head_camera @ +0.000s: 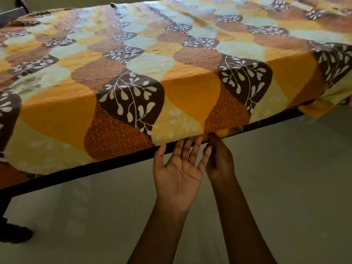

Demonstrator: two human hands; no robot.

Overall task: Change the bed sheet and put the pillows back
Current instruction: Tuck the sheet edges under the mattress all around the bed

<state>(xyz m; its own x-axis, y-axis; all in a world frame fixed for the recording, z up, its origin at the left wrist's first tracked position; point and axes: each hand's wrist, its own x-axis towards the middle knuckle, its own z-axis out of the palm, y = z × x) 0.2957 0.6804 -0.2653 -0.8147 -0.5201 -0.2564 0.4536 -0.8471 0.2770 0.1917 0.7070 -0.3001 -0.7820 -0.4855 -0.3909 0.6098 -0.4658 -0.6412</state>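
Note:
A bed sheet [171, 60] printed with orange, brown, yellow and pale leaf shapes covers the mattress and hangs down its near side. My left hand [178, 172] is palm up with straight fingers, their tips under the sheet's lower edge at the dark bed frame [95, 169]. Right beside it, my right hand [219, 159] reaches to the same edge with its fingers curled at the bunched sheet hem; the fingertips are hidden. No pillow is in view.
A dark bed leg [7, 221] stands at the lower left on the pale floor [285, 187]. At the right, a loose part of the sheet [327, 103] hangs below the frame. A dark headboard piece [13, 14] shows at the top left.

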